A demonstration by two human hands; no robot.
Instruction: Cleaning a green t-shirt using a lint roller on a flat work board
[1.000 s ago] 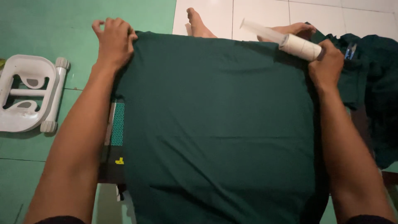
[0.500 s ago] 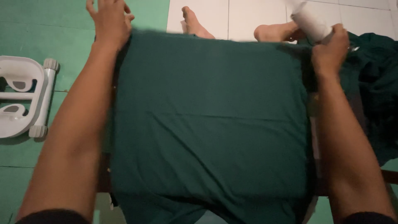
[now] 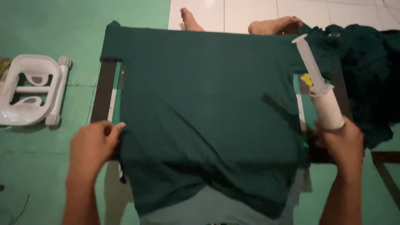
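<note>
A dark green garment (image 3: 208, 112) lies spread flat over a dark board (image 3: 104, 91) on the floor. My left hand (image 3: 93, 146) grips the garment's near left edge at the board's side. My right hand (image 3: 339, 141) sits at the near right edge and holds a white lint roller (image 3: 323, 93) by its roll end, with the pale handle pointing up and away. The near hem of the garment hangs toward me.
A white plastic stool (image 3: 31, 89) lies on its side on the green floor at the left. A heap of dark green cloth (image 3: 362, 71) sits at the right. Another person's bare feet (image 3: 266, 26) rest on white tiles beyond the board.
Both my hands have come back from the far corners of the garment to its near side edges. The roller has turned, its handle pointing away.
</note>
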